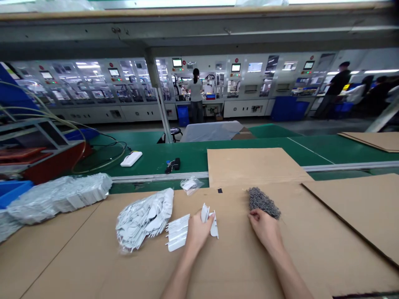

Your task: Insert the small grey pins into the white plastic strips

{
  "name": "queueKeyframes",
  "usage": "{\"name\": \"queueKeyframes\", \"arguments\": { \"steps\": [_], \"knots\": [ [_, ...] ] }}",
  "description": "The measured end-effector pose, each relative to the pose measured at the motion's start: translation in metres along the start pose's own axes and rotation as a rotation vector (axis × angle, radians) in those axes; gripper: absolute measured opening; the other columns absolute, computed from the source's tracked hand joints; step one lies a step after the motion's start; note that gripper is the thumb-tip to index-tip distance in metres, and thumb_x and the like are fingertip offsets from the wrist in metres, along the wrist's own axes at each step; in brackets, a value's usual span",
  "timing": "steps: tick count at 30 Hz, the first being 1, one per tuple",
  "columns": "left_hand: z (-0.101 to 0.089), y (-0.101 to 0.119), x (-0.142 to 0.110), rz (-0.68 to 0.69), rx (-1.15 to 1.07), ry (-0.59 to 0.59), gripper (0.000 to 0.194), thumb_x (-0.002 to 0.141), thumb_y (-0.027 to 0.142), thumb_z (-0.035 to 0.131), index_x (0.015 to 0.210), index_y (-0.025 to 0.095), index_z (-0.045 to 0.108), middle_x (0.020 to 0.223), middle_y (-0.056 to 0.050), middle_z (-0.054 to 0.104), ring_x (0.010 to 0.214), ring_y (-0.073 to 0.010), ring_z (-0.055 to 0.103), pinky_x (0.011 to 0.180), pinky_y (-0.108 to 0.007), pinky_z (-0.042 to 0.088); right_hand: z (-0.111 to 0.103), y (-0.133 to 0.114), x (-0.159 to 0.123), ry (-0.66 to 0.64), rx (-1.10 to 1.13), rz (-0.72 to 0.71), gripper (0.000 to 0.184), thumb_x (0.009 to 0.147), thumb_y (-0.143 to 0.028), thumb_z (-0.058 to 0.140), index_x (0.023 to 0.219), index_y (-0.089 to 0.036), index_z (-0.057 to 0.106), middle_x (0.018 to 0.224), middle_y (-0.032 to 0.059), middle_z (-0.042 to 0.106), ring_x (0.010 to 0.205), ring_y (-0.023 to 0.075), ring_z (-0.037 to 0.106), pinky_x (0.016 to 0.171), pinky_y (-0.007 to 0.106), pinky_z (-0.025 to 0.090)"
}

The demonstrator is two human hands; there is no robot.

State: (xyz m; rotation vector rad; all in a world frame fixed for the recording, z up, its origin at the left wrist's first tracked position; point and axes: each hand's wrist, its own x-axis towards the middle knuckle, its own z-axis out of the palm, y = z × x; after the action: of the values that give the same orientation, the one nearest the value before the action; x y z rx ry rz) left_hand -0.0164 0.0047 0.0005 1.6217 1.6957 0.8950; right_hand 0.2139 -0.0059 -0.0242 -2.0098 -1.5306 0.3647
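My left hand [198, 228] is closed around a few thin white plastic pieces [205, 212] that stick up past the fingers. One more white piece [214, 226] shows just right of the thumb. Beside this hand, on its left, a row of similar white pieces [178, 232] lies on the cardboard. My right hand [264, 227] rests at the near edge of a pile of small dark grey parts [262, 202], its fingertips pinched together. Whatever sits between those fingertips is too small to make out.
A clear bag of white pieces [145, 220] lies to the left, with long stacks of wrapped white parts [62, 193] beyond it. Cardboard [227, 270] covers the bench. A small plastic bag [190, 185] and a black object [173, 165] lie farther back. People stand near machines behind.
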Motion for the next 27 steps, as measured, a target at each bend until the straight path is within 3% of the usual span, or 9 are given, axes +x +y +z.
{"name": "queueKeyframes", "arguments": {
  "steps": [5,10,14,17,20,23,27],
  "knots": [
    [0.002,-0.001,-0.001,0.078,0.063,0.047,0.020,0.072,0.033,0.050,0.064,0.016,0.054,0.060,0.000,0.059,0.055,-0.0124,0.051,0.051,-0.020,0.032,0.005,0.000,0.002,-0.029,-0.002,-0.054,0.014,0.071,-0.028,0.044,0.062,-0.022,0.054,0.060,0.0018,0.059,0.058,0.0182,0.056,0.051,0.025,0.035],
    [0.002,0.000,-0.002,0.059,0.053,0.080,0.015,0.072,0.031,0.050,0.067,0.017,0.055,0.062,-0.002,0.060,0.056,-0.0144,0.054,0.051,-0.021,0.033,0.006,-0.002,-0.002,-0.051,0.061,-0.127,0.015,0.075,-0.031,0.042,0.068,-0.021,0.050,0.066,0.0035,0.057,0.062,0.0191,0.054,0.056,0.027,0.037],
    [0.004,-0.001,-0.003,-0.060,-0.089,-0.038,0.018,0.074,0.033,0.047,0.068,0.017,0.054,0.047,0.000,0.056,0.040,-0.0135,0.051,0.042,-0.020,0.034,0.008,-0.014,-0.007,-0.053,0.364,-0.181,0.019,0.075,-0.037,0.045,0.070,-0.020,0.050,0.067,0.0035,0.055,0.060,0.0179,0.052,0.057,0.028,0.038],
    [0.006,0.002,-0.005,-0.101,-0.195,-0.088,0.020,0.073,0.035,0.048,0.069,0.016,0.056,0.043,0.001,0.054,0.036,-0.0137,0.050,0.038,-0.020,0.036,0.011,-0.029,-0.014,-0.204,0.683,-0.073,0.022,0.075,-0.041,0.047,0.074,-0.020,0.047,0.055,-0.0022,0.048,0.044,0.0116,0.043,0.041,0.022,0.032],
    [0.005,0.010,-0.010,0.022,-0.268,-0.060,0.020,0.070,0.034,0.053,0.077,0.016,0.059,0.058,-0.001,0.061,0.049,-0.0146,0.055,0.047,-0.021,0.041,0.016,-0.043,-0.021,-0.378,0.948,0.029,0.024,0.075,-0.043,0.049,0.076,-0.020,0.044,0.053,-0.0054,0.047,0.034,0.0056,0.032,0.033,0.018,0.021],
    [0.003,0.018,-0.015,0.164,-0.329,-0.082,0.022,0.069,0.029,0.056,0.088,0.019,0.060,0.083,-0.003,0.064,0.069,-0.0160,0.058,0.062,-0.022,0.043,0.021,-0.052,-0.027,-0.457,1.055,0.030,0.024,0.074,-0.041,0.052,0.079,-0.020,0.044,0.052,-0.0068,0.048,0.032,0.0036,0.029,0.032,0.016,0.019],
    [0.007,0.018,-0.019,0.197,-0.317,-0.144,0.014,0.072,0.029,0.053,0.077,0.018,0.060,0.073,0.000,0.063,0.065,-0.0147,0.056,0.060,-0.021,0.042,0.025,-0.058,-0.031,-0.479,1.097,0.033,0.025,0.072,-0.042,0.054,0.077,-0.019,0.048,0.054,-0.0051,0.051,0.034,0.0041,0.033,0.034,0.017,0.023]
  ]
}}
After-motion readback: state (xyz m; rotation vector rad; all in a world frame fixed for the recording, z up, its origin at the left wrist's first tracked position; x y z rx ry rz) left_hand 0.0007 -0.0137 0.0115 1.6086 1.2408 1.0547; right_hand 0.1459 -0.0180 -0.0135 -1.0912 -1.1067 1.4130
